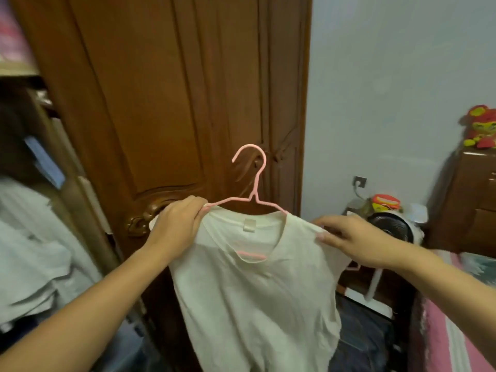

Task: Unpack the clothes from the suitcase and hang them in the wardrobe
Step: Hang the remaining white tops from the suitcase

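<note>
A pale blue-grey wall [389, 76] fills the upper right of the frame, smooth and bare but for a socket [359, 181] low down, and against it at the far right stands a glossy brown cabinet [467, 210] with a red and yellow plush toy [480, 127] on top. The centre and upper left are taken by a wardrobe door [166, 98] of polished reddish-brown wood with long moulded panels and a carved scroll near its lower edge. At the left edge the open wardrobe shows blurred pale folded cloth [29, 253]. In the lower right corner lies a bed cover [451, 331] striped pink and white, with a dark round fan [389, 229] just beyond it. In the middle of the frame, in front of the door, hangs a cream T-shirt [249, 299] of soft, wrinkled cotton with a small label inside the round neck. It sits on a thin pink hanger [253, 181] whose hook points up and curls toward the left; the hanger's shoulders run left to right, and the shirt's long axis drops straight down to the bottom edge. The left hand [177, 226] grips the hanger's left shoulder and the cloth over it, fingers curled round. The right hand [349, 242] pinches the shirt's right shoulder seam between thumb and fingertips.
</note>
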`<act>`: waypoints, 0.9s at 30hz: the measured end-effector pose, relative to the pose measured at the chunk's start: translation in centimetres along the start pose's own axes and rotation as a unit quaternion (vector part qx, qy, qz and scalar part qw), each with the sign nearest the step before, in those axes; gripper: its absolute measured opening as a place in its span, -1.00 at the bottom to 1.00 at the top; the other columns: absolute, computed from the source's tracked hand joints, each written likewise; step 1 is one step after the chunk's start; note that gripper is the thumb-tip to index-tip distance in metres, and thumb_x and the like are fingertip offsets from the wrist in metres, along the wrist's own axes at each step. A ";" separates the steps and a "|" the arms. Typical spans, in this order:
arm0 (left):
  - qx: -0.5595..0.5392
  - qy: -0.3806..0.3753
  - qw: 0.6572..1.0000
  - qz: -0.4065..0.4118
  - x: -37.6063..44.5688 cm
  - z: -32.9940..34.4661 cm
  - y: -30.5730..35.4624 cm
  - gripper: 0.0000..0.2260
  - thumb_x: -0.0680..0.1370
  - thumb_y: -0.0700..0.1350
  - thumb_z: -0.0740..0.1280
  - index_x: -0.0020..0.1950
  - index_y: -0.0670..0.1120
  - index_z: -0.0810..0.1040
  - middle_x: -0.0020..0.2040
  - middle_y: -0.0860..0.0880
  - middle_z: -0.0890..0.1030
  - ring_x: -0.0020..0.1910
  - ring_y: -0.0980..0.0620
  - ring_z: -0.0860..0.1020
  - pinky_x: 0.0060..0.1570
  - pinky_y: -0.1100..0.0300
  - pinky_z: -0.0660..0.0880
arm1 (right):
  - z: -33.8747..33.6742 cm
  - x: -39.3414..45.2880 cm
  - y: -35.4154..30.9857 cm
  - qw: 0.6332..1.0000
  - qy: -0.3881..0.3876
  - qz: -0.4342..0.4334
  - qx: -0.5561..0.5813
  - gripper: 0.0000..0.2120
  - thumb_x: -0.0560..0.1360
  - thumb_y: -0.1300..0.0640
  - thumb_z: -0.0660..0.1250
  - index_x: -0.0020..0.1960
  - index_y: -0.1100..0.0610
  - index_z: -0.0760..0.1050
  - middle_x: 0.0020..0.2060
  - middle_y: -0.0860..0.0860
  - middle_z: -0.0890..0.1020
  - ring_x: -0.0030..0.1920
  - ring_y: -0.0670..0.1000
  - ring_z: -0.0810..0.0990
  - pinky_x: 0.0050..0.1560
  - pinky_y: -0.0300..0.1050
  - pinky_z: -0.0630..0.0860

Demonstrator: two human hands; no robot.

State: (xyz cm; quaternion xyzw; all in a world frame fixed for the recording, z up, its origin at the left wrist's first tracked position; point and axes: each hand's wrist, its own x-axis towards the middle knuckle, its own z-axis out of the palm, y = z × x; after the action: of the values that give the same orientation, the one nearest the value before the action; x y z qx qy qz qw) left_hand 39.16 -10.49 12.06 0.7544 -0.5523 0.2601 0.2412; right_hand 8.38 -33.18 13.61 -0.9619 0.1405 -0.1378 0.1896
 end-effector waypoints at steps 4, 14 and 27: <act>0.058 0.000 0.994 -0.098 -2.3 -2.3 -6.9 -0.70 0.70 0.06 0.10 -0.03 -0.06 0.53 -0.14 -0.06 0.59 -0.17 -0.11 0.56 -0.21 0.03 0.44 | 2.8 3.9 -5.1 0.983 -0.040 -0.040 0.177 -0.81 0.55 0.03 0.40 0.15 -0.13 0.59 0.03 -0.28 0.65 0.02 -0.25 0.62 0.00 -0.37 0.51; 0.318 -0.080 0.893 -0.308 -7.7 -13.7 -25.7 -0.60 0.63 0.09 0.14 0.36 -0.06 0.53 0.42 -0.25 0.41 0.45 -0.30 0.30 0.43 -0.14 0.22 | 11.3 16.2 -20.8 0.994 0.052 -0.097 0.000 -0.79 0.64 -0.17 0.04 0.01 -0.16 0.41 -0.27 -0.15 0.57 -0.15 -0.08 0.61 -0.15 -0.07 0.50; 0.197 -0.030 0.867 -0.456 -9.7 -23.0 -36.5 -0.36 0.62 0.19 0.20 0.64 -0.01 0.13 0.60 -0.05 0.25 0.52 -0.11 0.30 0.43 -0.03 0.33 | 18.1 36.0 -41.6 0.969 0.159 -0.168 0.087 -0.80 0.68 0.07 0.14 0.09 0.11 0.51 -0.07 0.07 0.64 -0.05 0.15 0.62 -0.21 -0.11 0.35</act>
State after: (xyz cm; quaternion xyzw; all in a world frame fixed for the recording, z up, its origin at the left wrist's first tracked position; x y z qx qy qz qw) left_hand 68.81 21.39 20.10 0.9615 -0.0904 0.2021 0.1626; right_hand 56.44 -1.95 21.94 -0.9174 -0.0077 -0.3304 0.2217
